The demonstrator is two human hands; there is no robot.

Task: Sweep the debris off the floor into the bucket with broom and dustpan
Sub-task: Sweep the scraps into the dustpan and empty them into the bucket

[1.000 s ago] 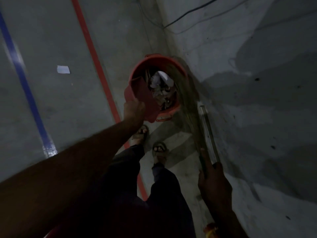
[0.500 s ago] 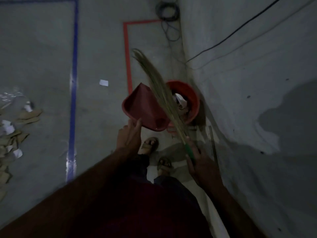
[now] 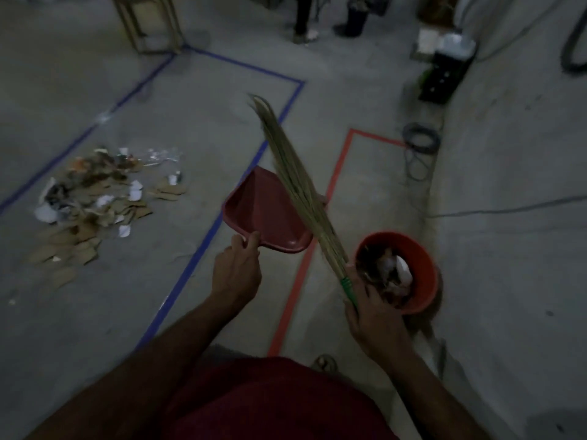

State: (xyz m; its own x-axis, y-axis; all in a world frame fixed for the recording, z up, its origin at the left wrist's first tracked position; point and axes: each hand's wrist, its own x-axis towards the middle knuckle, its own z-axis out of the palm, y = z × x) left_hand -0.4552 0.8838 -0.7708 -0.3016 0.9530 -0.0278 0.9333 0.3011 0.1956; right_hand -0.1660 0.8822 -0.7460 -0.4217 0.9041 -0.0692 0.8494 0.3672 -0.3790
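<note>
**Dustpan and broom held up, debris pile at ten o'clock**

From my remote seat I see my left hand gripping the near rim of the dark red plastic dustpan, thumb and fingers curled over its edge, the pan held above the grey concrete floor with its open mouth pointing away toward twelve o'clock. My right hand is wrapped around the green handle of the straw grass broom, whose bristles slant up toward eleven o'clock and cross over the dustpan's right side. Just beside that hand, at three o'clock, the round orange plastic bucket stands on the floor near the wall, holding paper scraps and brown litter. The scattered pile of cardboard and paper debris lies well apart at ten o'clock, inside the blue tape outline. An orange tape line runs between the dustpan and the bucket. A coiled dark cable sits at one o'clock.
</note>
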